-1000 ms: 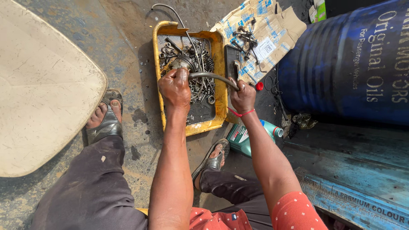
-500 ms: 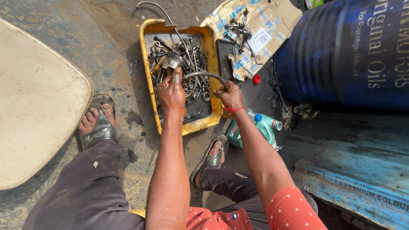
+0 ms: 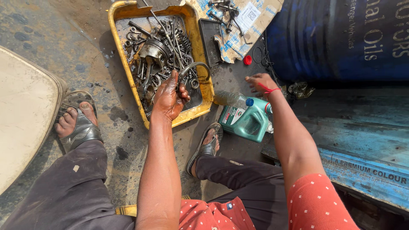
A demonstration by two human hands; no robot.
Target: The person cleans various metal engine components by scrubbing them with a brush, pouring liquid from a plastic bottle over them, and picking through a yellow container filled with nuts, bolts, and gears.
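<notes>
the left hand (image 3: 170,96) sits over the near edge of the yellow tray (image 3: 119,38), fingers curled tight around one end of a curved metal rod (image 3: 194,67) that arcs away toward two o'clock above the oily springs, wrenches and engine parts (image 3: 157,55) piled in the tray. the right hand (image 3: 260,83), wearing a red thread at the wrist, hangs empty with fingers loosely spread, well apart at three o'clock from the tray, just above a green oil jug (image 3: 247,121) and a clear plastic bottle (image 3: 228,99), with a blue drum (image 3: 341,38) at its one o'clock.

curved grey metal tube (image 3: 194,68), arched over yellow tray (image 3: 117,25)
</notes>
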